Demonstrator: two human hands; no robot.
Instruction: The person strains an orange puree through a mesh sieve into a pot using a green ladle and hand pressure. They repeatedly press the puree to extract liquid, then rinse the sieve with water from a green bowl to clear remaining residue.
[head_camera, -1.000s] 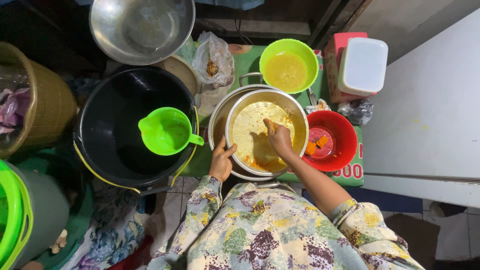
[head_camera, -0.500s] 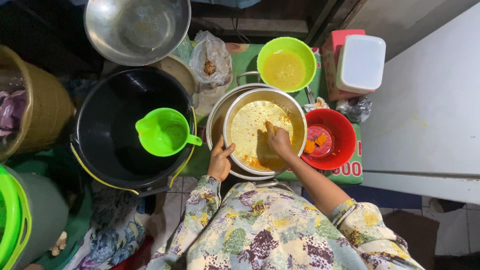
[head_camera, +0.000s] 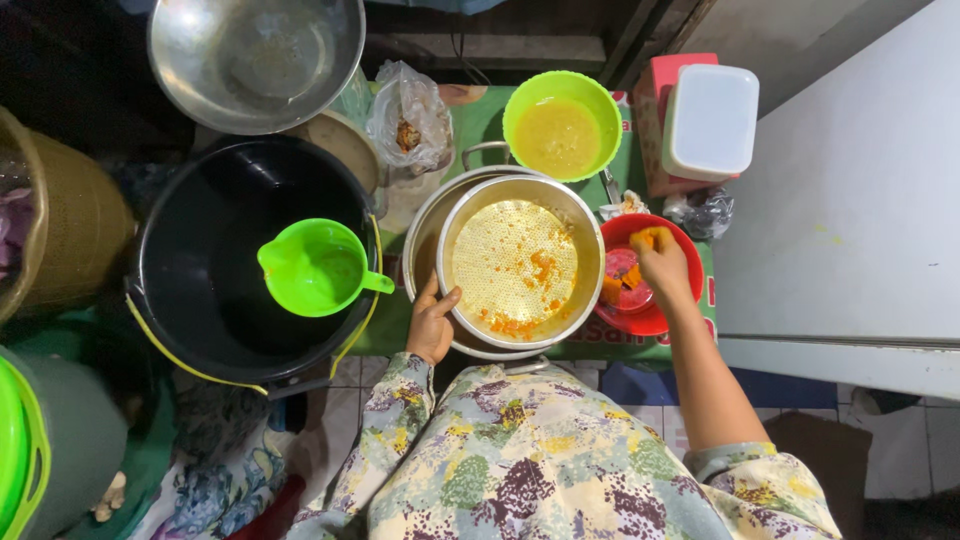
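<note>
While left hand (head_camera: 432, 325) steadies strainer (head_camera: 520, 262), right hand (head_camera: 662, 262) perhaps pinching pulp

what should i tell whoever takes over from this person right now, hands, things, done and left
Left hand: grips the rim of the metal strainer, which sits in a pot.
Right hand: over the red bowl, fingers pinching an orange lump.
Things: orange pulp bits lie on the strainer mesh; a green bowl of yellow liquid stands behind; a green jug floats in the black bucket.
Done: the mesh is mostly bare.
Left: scattered pulp on the mesh; more orange pieces in the red bowl.
</note>
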